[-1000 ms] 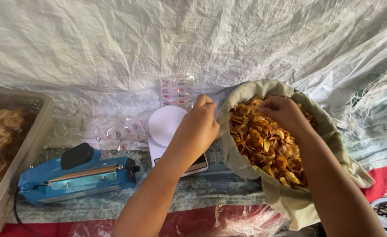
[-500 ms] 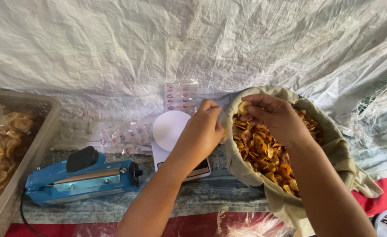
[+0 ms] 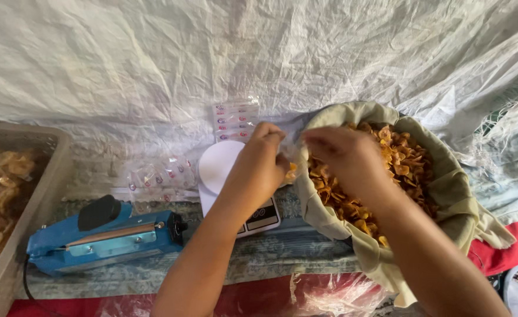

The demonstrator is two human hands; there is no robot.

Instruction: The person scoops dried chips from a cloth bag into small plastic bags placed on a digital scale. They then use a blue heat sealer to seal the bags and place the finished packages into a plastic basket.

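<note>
Hands (image 3: 306,158) pinch a crinkly clear bag (image 3: 291,155) beside golden curled chips (image 3: 388,170).

I see soft, even daylight here. It seems to come through the white plastic sheet (image 3: 259,53) at the back, which glows bright but does not burn out. There is no hard glare. The shadows are weak: a faint one lies under the blue sealer (image 3: 103,238), and a darker one sits under the cloth sack (image 3: 446,194) of chips. My left hand (image 3: 262,167) and right hand (image 3: 344,155) look a little smeared, mostly at the fingers. The chips and the sheet's wrinkles look sharp. The corners bend a bit, and the tray (image 3: 36,199) at the left edge looks stretched. Colours look warm and clear.
</note>
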